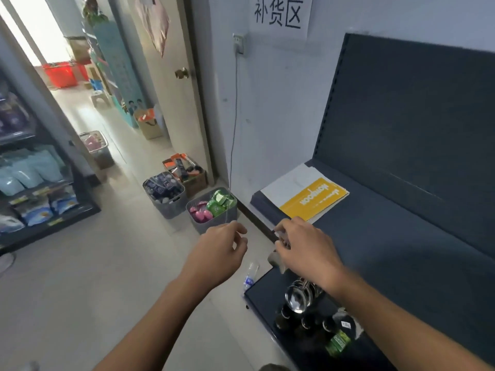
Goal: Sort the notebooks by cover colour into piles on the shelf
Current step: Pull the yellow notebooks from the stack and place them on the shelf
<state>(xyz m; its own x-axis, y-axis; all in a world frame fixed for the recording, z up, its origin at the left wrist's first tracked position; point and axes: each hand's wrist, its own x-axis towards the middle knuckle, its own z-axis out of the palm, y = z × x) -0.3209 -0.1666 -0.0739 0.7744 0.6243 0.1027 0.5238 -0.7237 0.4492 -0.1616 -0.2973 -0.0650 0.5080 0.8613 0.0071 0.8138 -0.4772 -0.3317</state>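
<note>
A yellow-covered notebook (313, 200) lies on top of a white one (288, 184) at the left end of the dark shelf (401, 250). My right hand (302, 245) hovers over the shelf's front left corner, just short of the yellow notebook, fingers loosely curled and holding nothing. My left hand (222, 247) hangs in the air left of the shelf, above the floor, fingers loosely bent and empty.
A lower shelf (267, 298) near me holds metal ladles (297, 295) and dark bottles (305, 324). On the floor stand grey baskets of goods (211, 207), a cardboard box (187, 172) and a plastic bottle (250, 274). A stocked rack (32, 183) stands left; a doorway lies ahead.
</note>
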